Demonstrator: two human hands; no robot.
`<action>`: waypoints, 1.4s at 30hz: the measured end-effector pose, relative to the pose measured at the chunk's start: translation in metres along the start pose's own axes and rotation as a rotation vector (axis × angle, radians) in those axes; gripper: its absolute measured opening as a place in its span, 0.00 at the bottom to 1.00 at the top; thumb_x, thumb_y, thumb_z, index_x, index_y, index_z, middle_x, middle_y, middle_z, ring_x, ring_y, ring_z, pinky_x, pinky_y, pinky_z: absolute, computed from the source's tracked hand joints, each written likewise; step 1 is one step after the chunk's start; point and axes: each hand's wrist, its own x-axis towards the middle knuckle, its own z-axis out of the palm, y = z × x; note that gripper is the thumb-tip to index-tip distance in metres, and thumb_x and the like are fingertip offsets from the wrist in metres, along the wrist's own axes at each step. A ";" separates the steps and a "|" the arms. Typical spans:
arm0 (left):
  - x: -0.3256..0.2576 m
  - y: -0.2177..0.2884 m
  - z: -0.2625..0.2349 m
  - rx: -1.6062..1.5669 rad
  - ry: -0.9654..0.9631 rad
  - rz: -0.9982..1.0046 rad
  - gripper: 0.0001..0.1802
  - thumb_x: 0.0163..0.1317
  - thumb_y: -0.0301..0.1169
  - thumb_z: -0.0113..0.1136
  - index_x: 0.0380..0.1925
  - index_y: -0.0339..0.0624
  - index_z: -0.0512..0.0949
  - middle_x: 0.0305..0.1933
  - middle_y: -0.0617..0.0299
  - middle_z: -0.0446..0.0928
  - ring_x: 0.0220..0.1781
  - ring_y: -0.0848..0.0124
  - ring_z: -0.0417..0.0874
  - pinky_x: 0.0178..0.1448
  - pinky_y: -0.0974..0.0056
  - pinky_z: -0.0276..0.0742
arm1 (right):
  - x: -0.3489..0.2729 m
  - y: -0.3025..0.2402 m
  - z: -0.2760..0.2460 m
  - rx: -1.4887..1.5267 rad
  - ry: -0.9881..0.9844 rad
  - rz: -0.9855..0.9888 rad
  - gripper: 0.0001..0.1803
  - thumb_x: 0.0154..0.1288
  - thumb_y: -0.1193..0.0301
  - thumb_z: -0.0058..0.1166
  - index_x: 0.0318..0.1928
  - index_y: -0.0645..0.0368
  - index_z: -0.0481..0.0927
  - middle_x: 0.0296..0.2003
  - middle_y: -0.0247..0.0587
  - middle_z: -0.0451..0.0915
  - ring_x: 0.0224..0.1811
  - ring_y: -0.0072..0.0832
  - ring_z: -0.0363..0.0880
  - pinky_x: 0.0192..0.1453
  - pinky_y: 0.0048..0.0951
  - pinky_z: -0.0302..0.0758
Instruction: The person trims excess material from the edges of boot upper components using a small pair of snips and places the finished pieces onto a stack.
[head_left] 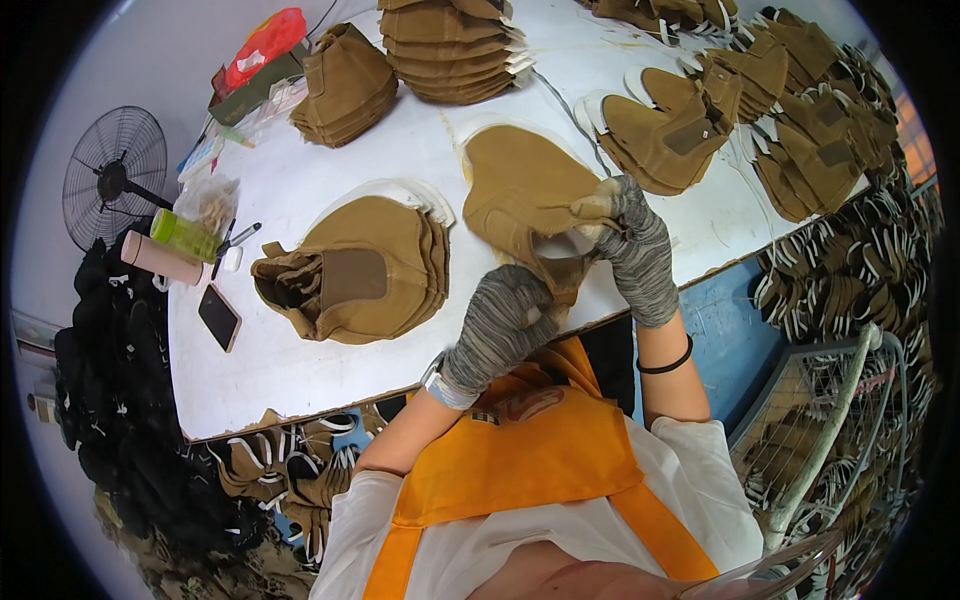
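Note:
Both of my hands wear grey knit gloves. My left hand (500, 325) grips the lower edge of a tan suede shoe upper (525, 195) that lies on the white table (330, 165). The upper's opening edge is pinched higher up by my right hand (635, 245). A stack of similar tan uppers with brown elastic panels (350, 270) lies just left of my hands.
More stacks of tan uppers sit at the back (450, 45) and right (690, 125). A phone (219, 316), a green bottle (183, 235), a pink bottle (160, 259) and pens lie at the table's left. A fan (113, 175) stands left. A wire basket (830, 420) stands right.

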 end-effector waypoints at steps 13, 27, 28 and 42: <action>0.032 0.001 -0.021 -1.277 0.195 -0.536 0.41 0.58 0.50 0.64 0.65 0.37 0.62 0.61 0.54 0.70 0.64 0.64 0.69 0.69 0.61 0.63 | -0.014 -0.012 -0.051 0.098 -0.198 -0.187 0.14 0.45 0.63 0.71 0.30 0.57 0.84 0.40 0.36 0.75 0.42 0.34 0.74 0.53 0.30 0.70; 0.059 0.019 -0.026 -2.003 0.325 -0.557 0.25 0.71 0.42 0.49 0.62 0.40 0.65 0.65 0.54 0.68 0.66 0.61 0.69 0.71 0.55 0.65 | -0.029 0.015 -0.028 1.022 0.174 0.785 0.18 0.69 0.54 0.52 0.50 0.53 0.75 0.32 0.28 0.77 0.11 0.11 0.52 0.11 0.14 0.51; 0.060 0.019 -0.027 -2.039 0.293 -0.531 0.25 0.71 0.42 0.48 0.62 0.40 0.65 0.65 0.55 0.69 0.66 0.61 0.69 0.71 0.55 0.65 | -0.031 0.018 -0.025 1.086 0.129 0.808 0.17 0.70 0.54 0.51 0.50 0.50 0.75 0.33 0.28 0.78 0.10 0.11 0.51 0.11 0.15 0.50; 0.021 0.088 -0.171 -1.837 0.466 -0.175 0.25 0.73 0.42 0.44 0.62 0.37 0.66 0.64 0.51 0.70 0.66 0.60 0.69 0.71 0.51 0.66 | 0.056 -0.033 0.075 0.717 -0.423 0.338 0.15 0.73 0.72 0.41 0.56 0.64 0.70 0.37 0.38 0.79 0.24 0.17 0.72 0.23 0.16 0.71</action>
